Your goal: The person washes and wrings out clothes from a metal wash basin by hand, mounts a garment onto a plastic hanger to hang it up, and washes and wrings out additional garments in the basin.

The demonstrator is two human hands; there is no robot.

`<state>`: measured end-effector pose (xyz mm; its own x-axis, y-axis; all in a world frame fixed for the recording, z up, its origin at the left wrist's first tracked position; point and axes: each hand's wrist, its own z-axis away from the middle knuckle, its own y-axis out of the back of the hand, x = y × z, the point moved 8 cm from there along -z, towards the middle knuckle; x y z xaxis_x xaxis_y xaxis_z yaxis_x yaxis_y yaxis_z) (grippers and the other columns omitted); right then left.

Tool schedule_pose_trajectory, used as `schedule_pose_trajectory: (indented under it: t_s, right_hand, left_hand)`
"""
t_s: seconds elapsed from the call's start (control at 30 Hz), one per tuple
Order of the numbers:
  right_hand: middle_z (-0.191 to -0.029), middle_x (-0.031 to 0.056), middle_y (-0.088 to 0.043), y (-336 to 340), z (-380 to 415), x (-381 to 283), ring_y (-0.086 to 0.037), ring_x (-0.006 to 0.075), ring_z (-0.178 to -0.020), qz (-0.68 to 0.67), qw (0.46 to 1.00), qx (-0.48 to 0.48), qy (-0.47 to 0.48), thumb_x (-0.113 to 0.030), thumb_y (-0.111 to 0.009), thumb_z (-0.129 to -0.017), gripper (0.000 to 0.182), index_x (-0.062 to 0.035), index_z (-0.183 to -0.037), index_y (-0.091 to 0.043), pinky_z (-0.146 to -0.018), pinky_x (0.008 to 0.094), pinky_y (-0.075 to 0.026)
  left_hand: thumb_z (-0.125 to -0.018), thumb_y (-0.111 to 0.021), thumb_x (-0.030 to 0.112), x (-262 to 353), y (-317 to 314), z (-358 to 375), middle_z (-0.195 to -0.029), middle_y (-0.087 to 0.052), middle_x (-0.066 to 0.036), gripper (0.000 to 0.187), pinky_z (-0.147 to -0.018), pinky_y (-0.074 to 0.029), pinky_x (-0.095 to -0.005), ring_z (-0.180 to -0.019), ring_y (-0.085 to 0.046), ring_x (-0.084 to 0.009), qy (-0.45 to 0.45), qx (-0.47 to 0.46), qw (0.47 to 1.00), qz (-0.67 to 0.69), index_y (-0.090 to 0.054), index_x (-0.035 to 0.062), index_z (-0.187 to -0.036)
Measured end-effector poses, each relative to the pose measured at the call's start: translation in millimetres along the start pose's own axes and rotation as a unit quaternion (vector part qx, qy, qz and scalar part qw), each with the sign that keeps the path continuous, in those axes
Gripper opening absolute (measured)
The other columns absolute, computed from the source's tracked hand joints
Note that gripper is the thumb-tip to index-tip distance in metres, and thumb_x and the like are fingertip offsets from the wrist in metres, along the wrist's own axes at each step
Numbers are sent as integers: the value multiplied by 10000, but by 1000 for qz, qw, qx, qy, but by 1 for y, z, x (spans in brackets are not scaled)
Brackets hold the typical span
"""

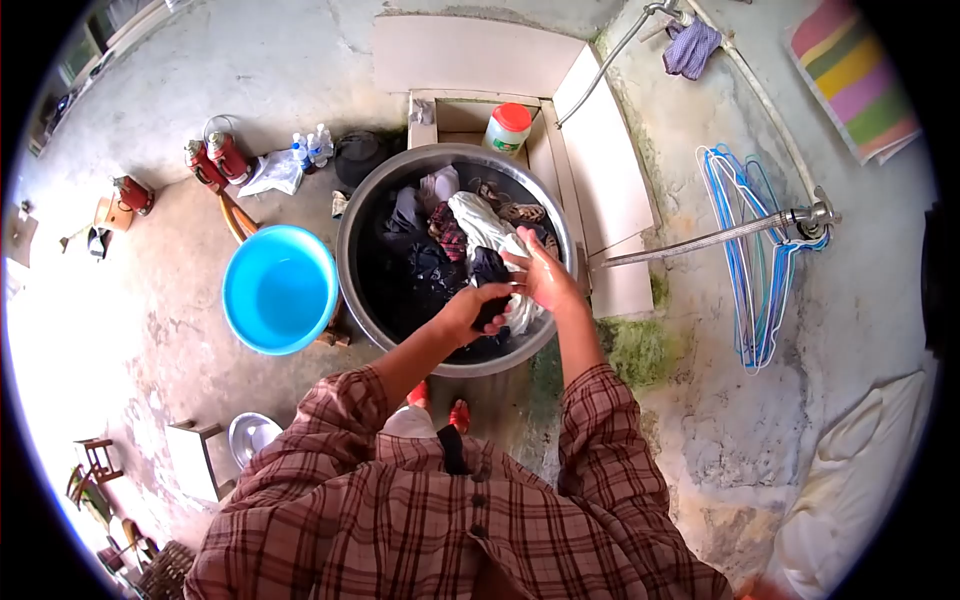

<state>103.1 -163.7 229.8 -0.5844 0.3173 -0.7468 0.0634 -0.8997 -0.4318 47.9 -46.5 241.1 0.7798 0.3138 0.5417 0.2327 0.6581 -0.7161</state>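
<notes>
A wide metal basin (350, 250) stands in front of me, filled with dark water and wet clothes. My left hand (468, 312) is over its near part, closed around a dark cloth (489, 268) that bunches above and below the fingers. Beside it, my right hand (545, 276) has its palm turned up and fingers spread, the fingertips close to the left hand. Beneath both hands lies a white garment (478, 218). Farther left in the water are black clothes (420, 265) and a red checked cloth (449, 232).
On the left is a blue tub (280, 290) with water in it. A red-lidded container (508, 128) stands behind the basin. Across the right side run a metal hose (690, 243) and hanging hangers (745, 290). Red fire extinguishers (228, 158) line the back wall.
</notes>
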Motion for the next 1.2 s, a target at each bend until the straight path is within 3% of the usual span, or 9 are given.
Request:
schedule_pose_trajectory:
  t_s: [0.23,0.33,0.53,0.63,0.7,0.77,1.0,1.1,1.2]
  right_hand:
    - [-1542,179,-131,-133,91,-88,-270,450,-1350,-280,866,-291,297,-688,-456,-829,886,-242,-1509,-104,-1007,657,-324]
    - [-1224,130,-489,-124,97,-97,-529,284,-1059,-241,865,-302,321,-401,-541,-921,523,-136,-1364,-456,-887,521,-462]
    - [-691,-18,-488,-107,81,-99,-497,93,-635,165,966,-103,172,-83,-486,-944,244,10,-1130,-613,-606,241,-424]
    - [-660,33,-559,-72,51,-77,-514,92,-603,461,853,104,221,-111,-506,-911,164,-48,-953,-651,-564,273,-436]
    - [-719,212,-611,-56,35,-60,-600,372,-662,585,718,212,312,-102,-497,-867,124,-29,-817,-585,-606,426,-471]
    - [-759,225,-628,-44,27,-32,-597,438,-760,617,685,261,287,-112,-480,-866,119,-19,-838,-548,-652,491,-472]
    - [-1251,159,-558,23,-2,35,-549,308,-1116,282,927,227,103,-374,-599,-889,526,-87,-1303,-447,-887,409,-441]
    - [-1487,143,-305,13,45,-7,-484,283,-1125,111,984,65,125,-540,-519,-910,797,-190,-1510,-128,-956,398,-393]
    - [-1526,204,-187,-16,110,-44,-370,366,-1294,23,990,-112,76,-668,-501,-839,938,-203,-1514,-44,-1014,491,-376]
  left_hand:
    - [-856,-669,326,26,-137,54,-906,-516,-39,355,-549,-383,-210,-715,-464,-103,40,-251,845,470,-514,44,-1006]
    - [-858,-672,263,30,-150,62,-917,-517,-33,302,-597,-394,-214,-739,-461,-106,32,-260,872,415,-518,37,-987]
    - [-848,-640,114,17,-116,50,-754,-516,-57,144,-479,-349,-212,-570,-432,-116,127,-152,973,119,-541,11,-864]
    - [-822,-658,99,2,-60,8,-800,-585,-97,131,-443,-358,-235,-605,-542,-151,61,40,984,-164,-592,10,-892]
    - [-826,-651,179,-4,-39,-8,-531,-561,-121,205,-405,-359,-290,-516,-576,-189,-28,107,958,-263,-597,39,-687]
    - [-891,-521,323,-23,-11,-49,-846,-635,-239,317,-575,-505,-417,-609,-643,-311,-322,181,538,-757,-604,18,-916]
    - [-861,-596,269,-38,-9,-6,-787,-615,-172,298,-479,-482,-380,-562,-623,-263,-136,291,801,-505,-548,-10,-954]
    - [-858,-619,266,-67,-37,-2,-682,-528,-56,246,-410,-336,-239,-517,-479,-143,29,92,995,34,-533,36,-864]
    - [-885,-601,299,-48,-113,31,-699,-466,0,274,-431,-317,-206,-535,-415,-83,33,-163,933,320,-518,44,-938]
